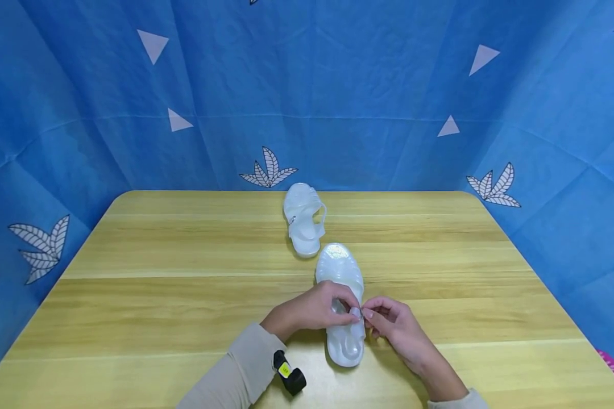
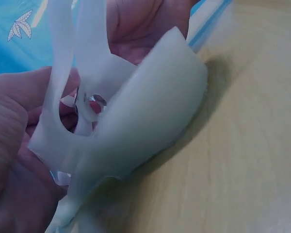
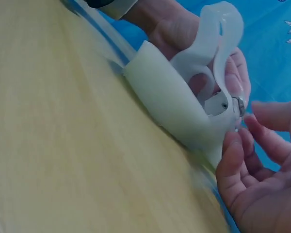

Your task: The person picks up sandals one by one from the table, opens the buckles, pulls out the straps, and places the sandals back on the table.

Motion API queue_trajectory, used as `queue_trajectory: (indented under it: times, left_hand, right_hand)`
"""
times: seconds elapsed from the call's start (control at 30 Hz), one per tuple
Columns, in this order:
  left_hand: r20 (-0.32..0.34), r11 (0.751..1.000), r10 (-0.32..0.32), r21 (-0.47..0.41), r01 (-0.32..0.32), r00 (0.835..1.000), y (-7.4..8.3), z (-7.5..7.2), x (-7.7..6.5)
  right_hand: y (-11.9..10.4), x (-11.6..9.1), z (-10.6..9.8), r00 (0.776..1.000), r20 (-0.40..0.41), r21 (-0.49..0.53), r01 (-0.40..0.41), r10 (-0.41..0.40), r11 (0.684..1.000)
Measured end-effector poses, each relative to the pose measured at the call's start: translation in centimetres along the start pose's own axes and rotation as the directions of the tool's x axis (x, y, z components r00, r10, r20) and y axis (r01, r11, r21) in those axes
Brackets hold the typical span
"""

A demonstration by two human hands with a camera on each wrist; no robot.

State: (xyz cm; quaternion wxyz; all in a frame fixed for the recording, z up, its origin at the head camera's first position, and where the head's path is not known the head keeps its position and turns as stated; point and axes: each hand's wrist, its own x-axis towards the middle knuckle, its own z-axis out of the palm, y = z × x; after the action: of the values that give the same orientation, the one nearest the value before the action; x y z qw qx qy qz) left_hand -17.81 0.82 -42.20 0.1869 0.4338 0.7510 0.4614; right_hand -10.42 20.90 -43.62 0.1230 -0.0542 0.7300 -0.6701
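Note:
A translucent white sandal (image 1: 340, 269) lies on the table below both hands, its toe facing away and its heel nearest the person. Reaching over it from the left, the left hand (image 1: 317, 307) pinches the ankle strap (image 3: 226, 63) beside its small metal buckle (image 3: 240, 105). At the outer right side of the sandal, the right hand (image 1: 398, 329) has thumb and fingertips brought together at the buckle, pinching the strap there. In the left wrist view the sandal's heel (image 2: 155, 92) stands in front and partly hides the fingers.
A matching white sandal (image 1: 302, 196) lies farther back on the wooden table (image 1: 184, 244), close to the front one's toe. Blue patterned cloth (image 1: 307, 74) hangs behind and at both sides. A black strap device (image 1: 289, 373) is on the left wrist.

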Motion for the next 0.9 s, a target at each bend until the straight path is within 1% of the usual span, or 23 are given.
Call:
queue_trajectory:
  times: [0.17,0.23,0.43,0.53,0.7,0.77,0.9]
  left_hand:
    - [0.018,0.999,0.027,0.023,-0.028,0.999,0.1,-0.1,0.2]
    - [0.021,0.999,0.034,0.029,-0.035,0.999,0.2,0.0,0.3]
    - [0.028,0.999,0.031,0.036,-0.032,0.999,0.5,0.0,0.4]
    - [0.021,0.999,0.029,0.043,-0.03,0.999,0.5,0.1,0.4]
    - [0.009,0.997,0.035,0.066,-0.036,0.999,0.5,0.4,0.5]
    - [0.002,0.996,0.037,0.079,-0.037,0.999,0.4,0.5,0.5]
    - [-0.01,0.991,0.035,0.128,-0.033,0.999,0.4,0.7,0.4]
  right_hand:
    - [-0.1,0.2,0.1,0.999,0.005,-0.051,0.032,-0.032,0.998]
    - [-0.2,0.4,0.3,0.999,-0.005,-0.06,0.036,-0.036,0.998]
    - [-0.6,0.7,0.7,0.998,-0.023,-0.067,0.064,-0.066,0.996]
    - [-0.8,0.7,0.9,0.996,-0.028,-0.071,0.083,-0.085,0.994]
    - [-0.9,0.8,1.5,0.995,-0.079,-0.054,0.05,-0.054,0.997]
    - [-1.0,0.9,1.7,0.994,-0.102,-0.042,0.022,-0.026,0.999]
    - [-1.7,1.1,2.1,0.991,-0.127,0.02,-0.045,0.047,0.999]
